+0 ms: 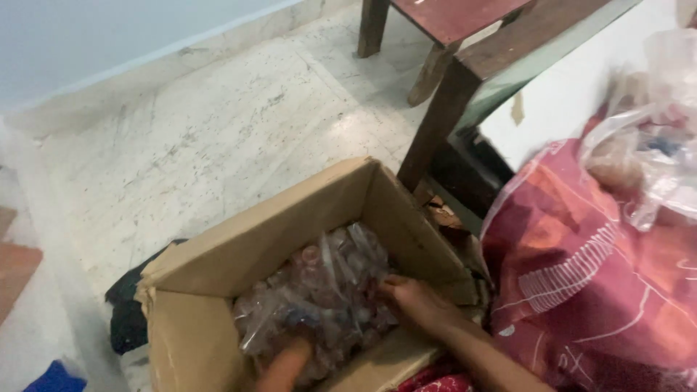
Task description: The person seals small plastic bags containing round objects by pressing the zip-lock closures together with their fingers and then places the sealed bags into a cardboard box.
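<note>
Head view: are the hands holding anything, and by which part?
Both hands, left and right, rest on the clear plastic bag in the cardboard box; an actual grasp cannot be told.

A pale marble floor [218, 123] carries an open cardboard box [218, 290] and wooden bench legs [435, 123].

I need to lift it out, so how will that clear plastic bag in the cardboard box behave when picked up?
The bag looks thin and crinkled, so probably floppy and slippery. It bulges with many small round pieces, so likely to sag and shift. Both hands, left and right, already press on it.
</note>
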